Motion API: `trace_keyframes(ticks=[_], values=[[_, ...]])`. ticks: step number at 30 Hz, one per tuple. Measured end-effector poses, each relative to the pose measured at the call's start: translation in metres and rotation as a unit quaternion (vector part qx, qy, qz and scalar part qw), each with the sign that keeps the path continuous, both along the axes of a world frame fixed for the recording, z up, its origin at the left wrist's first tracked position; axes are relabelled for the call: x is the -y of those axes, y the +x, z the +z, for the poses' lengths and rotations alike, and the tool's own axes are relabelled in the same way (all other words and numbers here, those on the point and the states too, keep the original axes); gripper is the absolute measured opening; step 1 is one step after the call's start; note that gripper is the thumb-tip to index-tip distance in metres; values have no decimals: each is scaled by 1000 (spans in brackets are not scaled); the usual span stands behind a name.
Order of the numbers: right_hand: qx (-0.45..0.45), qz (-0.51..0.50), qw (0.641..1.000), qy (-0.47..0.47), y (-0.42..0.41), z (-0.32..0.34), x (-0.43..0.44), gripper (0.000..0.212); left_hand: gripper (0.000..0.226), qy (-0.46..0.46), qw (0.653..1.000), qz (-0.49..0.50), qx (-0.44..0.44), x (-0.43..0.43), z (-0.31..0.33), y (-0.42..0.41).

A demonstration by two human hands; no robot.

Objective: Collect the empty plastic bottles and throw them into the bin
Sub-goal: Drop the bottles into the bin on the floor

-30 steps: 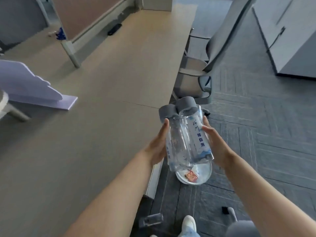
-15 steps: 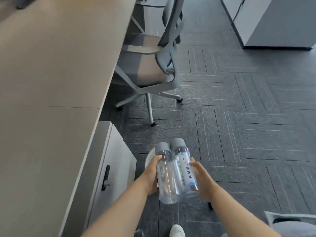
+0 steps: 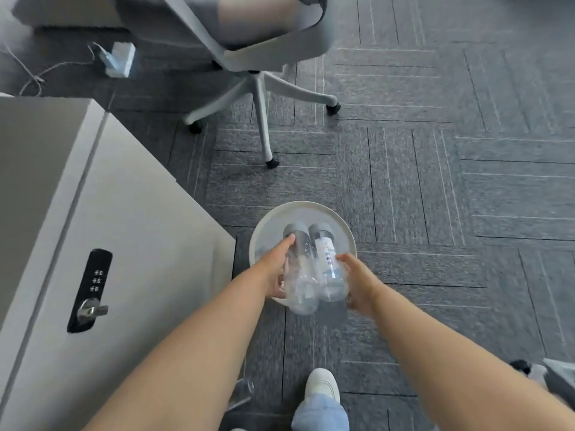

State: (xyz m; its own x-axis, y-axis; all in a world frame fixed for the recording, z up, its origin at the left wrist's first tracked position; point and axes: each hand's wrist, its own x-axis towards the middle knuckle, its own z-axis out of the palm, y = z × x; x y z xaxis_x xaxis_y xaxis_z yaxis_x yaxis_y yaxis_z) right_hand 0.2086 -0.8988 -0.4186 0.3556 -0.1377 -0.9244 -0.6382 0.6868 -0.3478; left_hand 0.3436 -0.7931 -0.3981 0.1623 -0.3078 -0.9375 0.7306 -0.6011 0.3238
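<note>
I hold two empty bottles side by side, pressed together between my palms: the left hand (image 3: 275, 272) closed against the clear bottle (image 3: 301, 275), the right hand (image 3: 357, 283) against the labelled bottle (image 3: 329, 269). Both grey caps point away from me, and the pair hangs directly over the mouth of the round white bin (image 3: 342, 225) on the carpet, beside the locked cabinet (image 3: 124, 244). To drop them well, I judge I should open both palms at once and keep the caps tipped down, so neither bottle clips the rim and bounces out — a late release on one side would swing the pair sideways. Whether anything already lies in the bin I cannot say; my hands and the bottles hide most of its floor. Against half a second ago: the desk has left the view, the office chair (image 3: 258, 42) sits higher in frame, and the bin — then mostly hidden behind the bottles — now shows nearly its whole rim beneath them.
</note>
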Motion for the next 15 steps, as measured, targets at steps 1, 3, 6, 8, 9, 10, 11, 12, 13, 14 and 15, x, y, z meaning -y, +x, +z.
trace_keyframes(ticks=[1, 3, 6, 8, 9, 10, 11, 12, 13, 14, 15], values=[[-5, -9, 1000, -12, 1, -3, 1, 62, 64, -2, 1000, 7, 4, 0, -4, 1], [-11, -28, 999, -43, 2, -6, 5, 55, 57, -12, 999, 10, 34, 1, -3, 3], [5, -45, 997, -59, 4, -2, 7, 44, 54, -33, 998, -5, 51, 4, 9, -1], [14, -39, 997, -68, 7, 7, 6, 40, 48, -37, 996, -4, 79, 4, 18, -3], [21, -36, 996, -73, 8, 12, 5, 40, 44, -32, 995, 1, 97, 2, 22, -5], [27, -36, 996, -78, 9, 19, 3, 40, 39, -23, 993, 7, 116, -1, 27, -6], [32, -41, 995, -86, 9, 27, 0, 38, 33, -18, 991, 17, 129, -5, 31, -6], [32, -43, 994, -99, 9, 35, -3, 35, 25, -19, 990, 34, 133, -10, 36, -7], [32, -38, 992, -118, 8, 43, -6, 32, 18, -22, 989, 55, 132, -17, 42, -9], [34, -31, 989, -139, 5, 51, -10, 29, 15, -25, 988, 73, 134, -24, 48, -11], [38, -27, 987, -154, 2, 57, -14, 27, 16, -29, 987, 86, 136, -32, 54, -13]])
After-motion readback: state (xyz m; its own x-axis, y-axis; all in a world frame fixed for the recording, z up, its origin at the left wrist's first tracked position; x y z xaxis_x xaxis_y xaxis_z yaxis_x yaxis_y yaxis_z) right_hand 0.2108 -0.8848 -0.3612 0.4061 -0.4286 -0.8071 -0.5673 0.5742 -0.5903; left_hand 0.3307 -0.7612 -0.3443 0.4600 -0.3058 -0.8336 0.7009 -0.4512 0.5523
